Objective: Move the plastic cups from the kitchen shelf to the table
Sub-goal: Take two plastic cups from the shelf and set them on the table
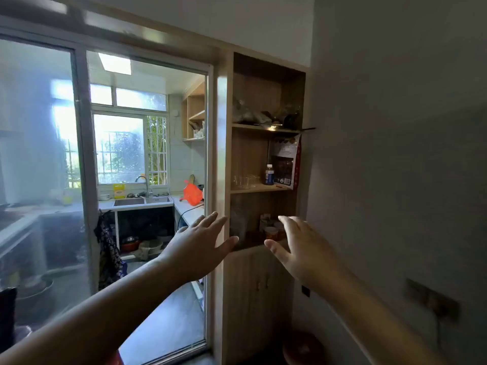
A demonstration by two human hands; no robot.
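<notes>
Several clear plastic cups (pixel 245 181) stand together on the middle board of a wooden wall shelf (pixel 259 188), left of a small bottle (pixel 269 175). My left hand (pixel 203 245) is stretched out in front of the shelf's left post, fingers spread, holding nothing. My right hand (pixel 297 248) is raised in front of the lowest open compartment, fingers apart and empty. Both hands are below the cups and do not touch them. No table is in view.
A dark snack bag (pixel 286 164) leans at the right of the cup board. Jars (pixel 271 231) sit in the lower compartment, bags on the top board. Closed cabinet doors (pixel 257 293) are below. A glass sliding door (pixel 147 180) at left opens onto a kitchen with a sink (pixel 142 201).
</notes>
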